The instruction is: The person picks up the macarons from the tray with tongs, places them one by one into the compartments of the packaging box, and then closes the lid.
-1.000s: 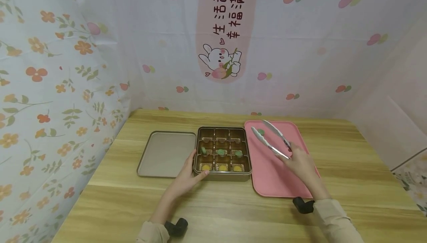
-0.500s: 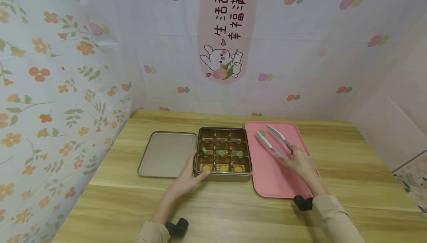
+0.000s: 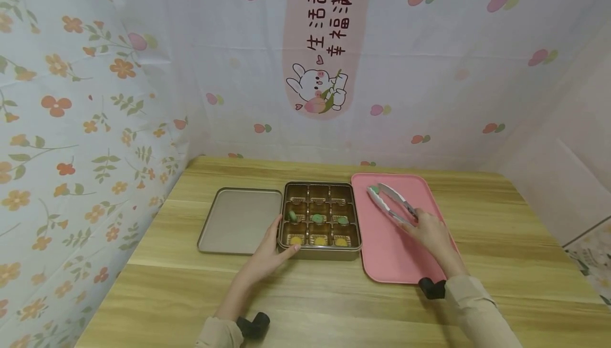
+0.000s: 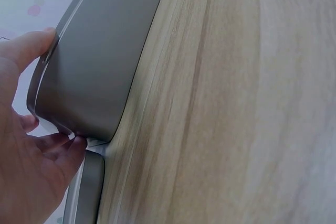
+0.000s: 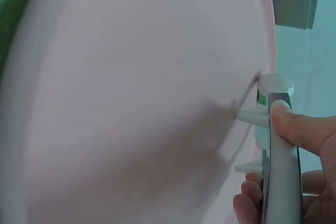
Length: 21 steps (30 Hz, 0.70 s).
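Observation:
My left hand [image 3: 264, 257] grips the front left corner of a bronze metal box [image 3: 317, 253] with nine compartments. In the left wrist view its thumb [image 4: 31, 45] lies on the rim and its fingers bend against the side. Three yellow round pieces sit in the box's front row, and three green round pieces in the middle row. My right hand [image 3: 431, 234] holds metal tongs [image 3: 381, 203] with pale tips, thumb on one arm and fingers on the other. Between the tong tips is a green piece [image 3: 375, 190] at the far left of the pink tray [image 3: 391, 252].
A shallow metal lid [image 3: 238, 222] lies left of the box, right beside it. The pink tray adjoins the box's right side. All stand on a wooden table [image 3: 305, 295] whose far edge meets a printed cloth backdrop [image 3: 229, 83].
The tongs first shifted slightly right, then their tips came closer together on either side of the green piece. My left hand and the box stay where they were.

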Available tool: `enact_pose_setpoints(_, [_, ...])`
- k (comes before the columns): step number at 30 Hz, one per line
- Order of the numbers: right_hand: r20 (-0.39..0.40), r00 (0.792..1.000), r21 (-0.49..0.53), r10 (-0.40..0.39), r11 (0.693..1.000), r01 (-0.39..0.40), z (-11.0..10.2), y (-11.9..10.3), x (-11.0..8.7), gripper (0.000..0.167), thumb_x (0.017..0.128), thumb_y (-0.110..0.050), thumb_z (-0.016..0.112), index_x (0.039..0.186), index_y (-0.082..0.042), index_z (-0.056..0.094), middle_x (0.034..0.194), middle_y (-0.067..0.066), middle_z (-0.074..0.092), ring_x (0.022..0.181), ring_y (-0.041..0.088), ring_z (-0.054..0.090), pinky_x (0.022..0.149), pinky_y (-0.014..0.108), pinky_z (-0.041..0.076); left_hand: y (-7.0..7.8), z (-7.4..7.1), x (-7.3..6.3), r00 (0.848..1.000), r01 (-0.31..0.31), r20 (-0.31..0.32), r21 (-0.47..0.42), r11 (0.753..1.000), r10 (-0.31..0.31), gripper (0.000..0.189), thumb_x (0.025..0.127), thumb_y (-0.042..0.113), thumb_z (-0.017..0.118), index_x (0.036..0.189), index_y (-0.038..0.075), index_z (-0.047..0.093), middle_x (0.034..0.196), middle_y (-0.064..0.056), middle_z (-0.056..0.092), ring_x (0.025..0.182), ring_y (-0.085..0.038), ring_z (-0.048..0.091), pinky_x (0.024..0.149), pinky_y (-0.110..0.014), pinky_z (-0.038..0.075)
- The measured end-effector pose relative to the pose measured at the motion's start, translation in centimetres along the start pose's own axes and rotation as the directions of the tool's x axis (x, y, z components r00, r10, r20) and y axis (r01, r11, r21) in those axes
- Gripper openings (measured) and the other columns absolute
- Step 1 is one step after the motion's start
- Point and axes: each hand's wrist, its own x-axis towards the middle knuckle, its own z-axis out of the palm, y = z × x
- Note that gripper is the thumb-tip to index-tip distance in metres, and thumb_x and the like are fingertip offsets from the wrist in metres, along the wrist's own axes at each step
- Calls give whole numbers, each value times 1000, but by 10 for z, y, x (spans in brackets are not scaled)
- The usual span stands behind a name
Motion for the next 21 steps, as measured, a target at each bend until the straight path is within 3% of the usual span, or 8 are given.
enact_pose_setpoints(5, [6, 1000, -1, 1, 1000, -1, 1, -2, 1, 33, 81, -28, 66, 84, 3, 53, 66, 9, 50, 60, 22, 44, 50, 31, 33, -1, 0, 0, 1000, 6, -3, -1, 1000, -6, 94, 83, 43, 62, 148, 12, 2, 153, -20, 6, 139, -41, 12, 109, -60, 17])
enact_pose_setpoints(12, [-11, 1000, 4, -2, 1000, 2, 0, -2, -2, 34, 81, -27, 66, 87, 4, 54, 66, 10, 51, 59, 22, 44, 50, 31, 33, -1, 1, 0, 1000, 7, 4, -5, 1000, -7, 95, 83, 46, 62, 148, 12, 1, 153, -20, 6, 139, -41, 12, 109, -60, 17])
enact_pose_setpoints(21, [-96, 991, 0, -95, 995, 95, -5, -3, -11, 36, 79, -24, 68, 96, 6, 56, 85, 25, 64, 67, 37, 60, 57, 50, 45, -2, 1, 0, 1000, 10, 4, -4, 1000, -10, 93, 84, 42, 62, 148, 13, 0, 153, -19, 5, 139, -41, 11, 109, -61, 16])
